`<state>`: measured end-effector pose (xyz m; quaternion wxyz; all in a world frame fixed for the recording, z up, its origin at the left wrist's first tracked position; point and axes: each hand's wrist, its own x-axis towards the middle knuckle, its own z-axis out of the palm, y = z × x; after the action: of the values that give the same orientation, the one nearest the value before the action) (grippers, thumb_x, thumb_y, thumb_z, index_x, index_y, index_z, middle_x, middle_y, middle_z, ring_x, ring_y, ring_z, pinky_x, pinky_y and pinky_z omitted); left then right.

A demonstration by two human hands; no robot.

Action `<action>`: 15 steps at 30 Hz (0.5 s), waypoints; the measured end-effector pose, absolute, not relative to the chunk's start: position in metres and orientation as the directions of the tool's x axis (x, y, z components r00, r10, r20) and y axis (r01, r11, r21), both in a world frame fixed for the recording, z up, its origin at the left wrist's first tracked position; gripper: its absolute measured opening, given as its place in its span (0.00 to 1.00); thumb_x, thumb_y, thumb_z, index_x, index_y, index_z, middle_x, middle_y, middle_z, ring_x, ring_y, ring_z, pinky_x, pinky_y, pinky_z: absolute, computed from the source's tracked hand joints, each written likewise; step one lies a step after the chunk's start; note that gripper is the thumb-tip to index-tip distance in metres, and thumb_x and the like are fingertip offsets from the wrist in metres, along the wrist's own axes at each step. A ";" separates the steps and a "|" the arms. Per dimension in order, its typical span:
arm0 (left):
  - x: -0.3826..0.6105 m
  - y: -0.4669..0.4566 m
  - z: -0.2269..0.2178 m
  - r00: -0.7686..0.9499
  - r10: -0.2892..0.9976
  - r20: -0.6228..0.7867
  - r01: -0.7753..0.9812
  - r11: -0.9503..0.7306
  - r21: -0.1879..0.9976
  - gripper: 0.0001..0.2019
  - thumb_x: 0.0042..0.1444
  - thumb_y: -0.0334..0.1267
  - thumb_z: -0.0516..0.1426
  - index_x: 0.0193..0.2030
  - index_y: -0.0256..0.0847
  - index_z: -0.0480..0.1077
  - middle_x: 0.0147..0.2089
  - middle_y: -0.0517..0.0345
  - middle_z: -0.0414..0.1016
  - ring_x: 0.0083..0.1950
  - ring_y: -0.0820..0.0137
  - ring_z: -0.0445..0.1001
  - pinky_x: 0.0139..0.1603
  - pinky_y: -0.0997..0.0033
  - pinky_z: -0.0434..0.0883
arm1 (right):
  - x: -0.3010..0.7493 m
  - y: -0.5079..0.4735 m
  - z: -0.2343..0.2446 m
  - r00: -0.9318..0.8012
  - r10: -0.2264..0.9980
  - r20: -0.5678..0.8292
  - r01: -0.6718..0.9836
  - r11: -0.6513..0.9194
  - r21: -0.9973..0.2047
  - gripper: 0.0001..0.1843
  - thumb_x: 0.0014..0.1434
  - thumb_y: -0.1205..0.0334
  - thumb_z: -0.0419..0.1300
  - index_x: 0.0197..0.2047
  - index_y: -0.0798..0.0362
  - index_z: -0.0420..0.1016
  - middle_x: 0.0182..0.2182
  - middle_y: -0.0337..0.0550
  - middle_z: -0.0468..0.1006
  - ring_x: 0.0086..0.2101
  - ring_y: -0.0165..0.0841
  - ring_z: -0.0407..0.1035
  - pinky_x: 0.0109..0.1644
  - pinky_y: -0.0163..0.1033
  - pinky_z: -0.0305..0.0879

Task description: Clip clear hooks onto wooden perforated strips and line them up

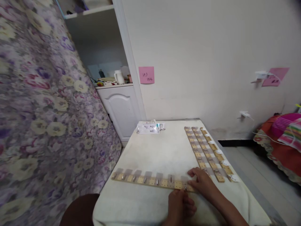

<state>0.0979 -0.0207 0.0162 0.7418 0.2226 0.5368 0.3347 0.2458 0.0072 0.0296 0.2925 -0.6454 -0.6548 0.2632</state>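
Note:
A pale wooden strip [140, 180] with small holes lies across the near part of the table, bearing a row of small metal clips [157, 181] and clear plastic pieces [159, 176]. At its right end, my left hand [179, 202] is closed against the near edge, its fingertips by a small metal clip [185, 187]. What those fingers hold is hidden. My right hand [203, 182] comes in from the right, thumb and forefinger curved round the side of the last clear plastic piece [183, 178], covering the strip's end.
Three similar strips [208, 153] lie along the table's right side, the outermost with white round pieces [218, 152]. Printed packets [148, 128] rest at the far left of the cloth-covered table [160, 150]. A floral curtain [58, 125] hangs left; a wall [188, 62] stands behind.

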 end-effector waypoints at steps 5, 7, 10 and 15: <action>0.095 -0.020 0.017 0.261 0.732 -0.629 -0.230 0.680 0.696 0.10 0.54 0.40 0.48 0.26 0.39 0.63 0.17 0.59 0.71 0.15 0.74 0.69 0.19 0.76 0.58 | 0.239 -0.001 0.025 -0.024 0.999 -0.030 0.747 -0.002 -0.665 0.17 0.41 0.65 0.58 0.39 0.54 0.70 0.38 0.45 0.72 0.38 0.36 0.68 0.41 0.37 0.62; 0.095 -0.021 0.015 0.273 0.727 -0.629 -0.207 0.683 0.700 0.08 0.51 0.39 0.48 0.26 0.40 0.63 0.15 0.60 0.69 0.14 0.74 0.68 0.18 0.76 0.58 | 0.238 -0.002 0.022 -0.027 0.998 -0.054 0.769 -0.014 -0.639 0.20 0.39 0.66 0.58 0.40 0.55 0.70 0.39 0.47 0.71 0.39 0.37 0.68 0.42 0.38 0.62; 0.095 -0.024 0.014 0.276 0.737 -0.616 -0.201 0.672 0.713 0.04 0.47 0.37 0.50 0.27 0.40 0.63 0.15 0.60 0.70 0.15 0.72 0.68 0.18 0.75 0.58 | 0.238 -0.004 0.016 0.015 0.996 -0.082 0.796 -0.062 -0.602 0.21 0.38 0.68 0.56 0.40 0.54 0.69 0.39 0.46 0.70 0.40 0.37 0.68 0.43 0.38 0.62; 0.093 -0.027 0.018 0.295 0.718 -0.631 -0.129 0.684 0.718 0.01 0.45 0.34 0.49 0.27 0.42 0.60 0.14 0.59 0.70 0.14 0.70 0.68 0.18 0.74 0.58 | 0.240 -0.008 0.008 0.024 0.997 -0.071 0.810 -0.061 -0.584 0.13 0.38 0.69 0.55 0.32 0.51 0.66 0.35 0.42 0.70 0.38 0.36 0.68 0.42 0.36 0.61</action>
<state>0.0931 -0.0275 0.0182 0.7539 0.2814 0.5232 0.2806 0.2400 -0.0083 0.0076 0.1962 -0.6880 -0.6565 0.2390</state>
